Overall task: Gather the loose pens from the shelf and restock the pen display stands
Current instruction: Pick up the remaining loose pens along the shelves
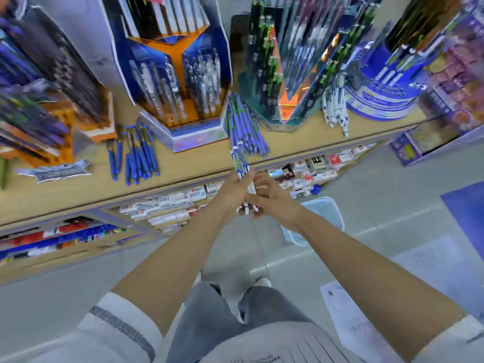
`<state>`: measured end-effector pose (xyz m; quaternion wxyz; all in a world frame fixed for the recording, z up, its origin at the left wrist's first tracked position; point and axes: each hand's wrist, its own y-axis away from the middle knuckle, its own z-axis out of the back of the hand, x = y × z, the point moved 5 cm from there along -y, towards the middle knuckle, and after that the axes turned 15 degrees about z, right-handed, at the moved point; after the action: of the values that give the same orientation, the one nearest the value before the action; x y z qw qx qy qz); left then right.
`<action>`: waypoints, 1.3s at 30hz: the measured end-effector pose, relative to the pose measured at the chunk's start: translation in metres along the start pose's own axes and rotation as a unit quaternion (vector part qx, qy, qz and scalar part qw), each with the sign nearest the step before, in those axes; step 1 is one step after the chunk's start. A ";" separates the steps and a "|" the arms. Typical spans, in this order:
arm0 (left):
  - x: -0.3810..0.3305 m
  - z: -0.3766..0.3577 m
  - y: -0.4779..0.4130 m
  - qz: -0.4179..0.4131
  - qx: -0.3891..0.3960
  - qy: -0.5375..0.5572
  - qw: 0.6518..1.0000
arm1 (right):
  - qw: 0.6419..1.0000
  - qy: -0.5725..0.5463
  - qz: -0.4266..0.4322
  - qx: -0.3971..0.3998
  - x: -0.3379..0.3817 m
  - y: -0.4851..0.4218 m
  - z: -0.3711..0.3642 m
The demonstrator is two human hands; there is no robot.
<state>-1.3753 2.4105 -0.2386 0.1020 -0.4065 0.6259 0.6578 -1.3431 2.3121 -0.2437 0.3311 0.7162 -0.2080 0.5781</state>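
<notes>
Centrally, a bundle of slim pens (239,163), white-barrelled with purple and green print, stands between both hands just in front of the shelf edge. The left hand (231,192) curls its fingers round the bundle from the left, and the right hand (273,199) pinches its lower ends from the right. Behind it, on the smooth wood-toned shelf (199,166), a loose pile of purple pens (247,127) lies between a faceted cardboard display stand (183,82) and a glossy teal wedge-shaped display stand (272,74); loose blue pens (138,153) lie further left.
</notes>
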 end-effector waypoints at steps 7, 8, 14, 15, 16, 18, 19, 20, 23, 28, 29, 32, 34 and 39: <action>-0.015 -0.097 -0.023 0.008 0.042 -0.075 0.996 | 0.998 -0.017 0.030 -0.049 0.010 0.024 0.100; -0.022 -0.108 -0.027 0.003 0.057 -0.075 0.996 | 0.998 -0.020 0.037 -0.051 0.012 0.022 0.113; -0.064 -0.149 -0.085 -0.064 0.040 -0.224 0.972 | 0.986 -0.032 0.048 -0.154 0.020 0.000 0.187; -0.071 -0.152 -0.095 -0.090 0.017 -0.282 0.955 | 0.981 -0.032 0.046 -0.183 0.020 -0.004 0.200; -0.078 -0.155 -0.103 -0.125 0.001 -0.340 0.932 | 0.976 -0.030 0.045 -0.211 0.021 -0.008 0.213; -0.091 -0.166 -0.113 -0.181 -0.004 -0.452 0.873 | 0.965 -0.029 0.044 -0.255 0.025 -0.018 0.237; -0.094 -0.171 -0.120 -0.187 0.002 -0.492 0.851 | 0.962 -0.031 0.045 -0.268 0.027 -0.024 0.248; -0.098 -0.176 -0.127 -0.195 0.007 -0.518 0.833 | 0.958 -0.035 0.048 -0.279 0.029 -0.029 0.256; -0.107 -0.189 -0.147 -0.180 0.012 -0.529 0.829 | 0.951 -0.035 0.056 -0.301 0.034 -0.045 0.278; -0.123 -0.202 -0.158 -0.193 -0.028 -0.475 0.858 | 0.953 0.010 0.052 -0.299 0.046 -0.078 0.313; -0.124 -0.203 -0.161 -0.193 -0.039 -0.466 0.862 | 0.953 0.024 0.050 -0.297 0.047 -0.086 0.321; -0.125 -0.213 -0.166 -0.200 -0.056 -0.434 0.877 | 0.957 0.048 0.037 -0.285 0.046 -0.111 0.340; -0.125 -0.219 -0.172 -0.180 -0.077 -0.403 0.894 | 0.963 0.050 0.015 -0.266 0.042 -0.125 0.351; -0.130 -0.230 -0.176 -0.163 -0.142 -0.366 0.905 | 0.978 0.066 0.005 -0.198 0.043 -0.147 0.365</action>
<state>-1.0844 2.2848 -0.2564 0.3711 -0.2432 0.3697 0.8164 -0.9809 2.1571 -0.2774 0.4763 0.5954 -0.2996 0.5734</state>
